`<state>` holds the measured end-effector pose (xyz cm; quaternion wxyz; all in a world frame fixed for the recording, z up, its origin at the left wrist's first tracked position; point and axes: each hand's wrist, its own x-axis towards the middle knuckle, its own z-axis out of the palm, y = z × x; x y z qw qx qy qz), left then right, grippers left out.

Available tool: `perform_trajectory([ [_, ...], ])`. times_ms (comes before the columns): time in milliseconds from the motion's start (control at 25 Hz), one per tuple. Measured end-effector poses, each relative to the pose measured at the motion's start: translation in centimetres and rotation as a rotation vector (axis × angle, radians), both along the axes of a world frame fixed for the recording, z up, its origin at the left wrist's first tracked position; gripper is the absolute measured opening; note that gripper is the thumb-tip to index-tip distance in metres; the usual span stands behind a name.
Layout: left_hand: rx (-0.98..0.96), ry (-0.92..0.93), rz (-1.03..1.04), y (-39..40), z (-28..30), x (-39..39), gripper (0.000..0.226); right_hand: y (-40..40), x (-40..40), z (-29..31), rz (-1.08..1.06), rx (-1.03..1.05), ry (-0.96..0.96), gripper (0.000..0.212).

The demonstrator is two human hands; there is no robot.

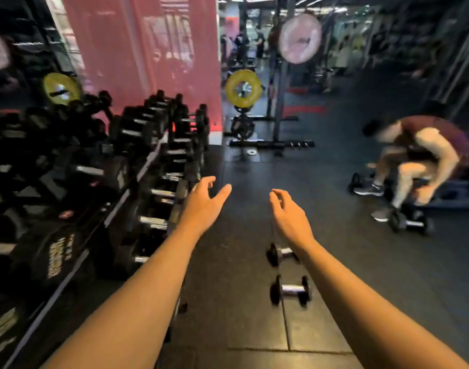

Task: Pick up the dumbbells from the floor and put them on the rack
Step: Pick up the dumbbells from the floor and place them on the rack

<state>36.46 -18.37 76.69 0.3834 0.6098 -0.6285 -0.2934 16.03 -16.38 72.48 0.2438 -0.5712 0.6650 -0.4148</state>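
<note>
Two small black dumbbells with chrome handles lie on the dark rubber floor. The nearer dumbbell [292,290] is in full view. The farther dumbbell [280,253] is partly hidden behind my right forearm. My left hand [205,203] and my right hand [289,215] both reach forward above the floor, fingers apart, holding nothing. The tiered black dumbbell rack [126,198] runs along the left, loaded with several dumbbells, and my left hand hovers just beside its lower tier.
A person [419,158] crouches at the right over another dumbbell [410,222] on the floor. A squat rack with a yellow plate [243,87] and a pink plate [300,38] stands ahead, beyond a red wall. Open floor lies between.
</note>
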Motion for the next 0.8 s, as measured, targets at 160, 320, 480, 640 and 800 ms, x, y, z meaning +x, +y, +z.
perform_trajectory([
  [160, 0.069, 0.021, -0.123, -3.9, -2.9, -7.9, 0.061, -0.7, -7.4, -1.8, -0.135, 0.031, 0.031, 0.044],
  [320, 0.195, 0.059, -0.184, -8.1, -7.3, -16.1, 0.07, -4.1, -15.1, -6.0, -0.211, 0.092, 0.047, 0.049],
  [480, 0.34, 0.096, -0.156, -12.5, -12.7, -23.4, 0.087, -8.3, -21.8, -11.5, -0.22, 0.227, 0.053, 0.056],
  [640, 0.499, 0.081, -0.149, -15.7, -18.9, -29.0, 0.095, -11.9, -27.1, -17.7, -0.247, 0.354, 0.08, 0.057],
  [800, 0.629, 0.041, -0.135, -19.1, -25.2, -32.4, 0.099, -15.3, -30.3, -23.5, -0.236, 0.445, 0.087, 0.058],
])
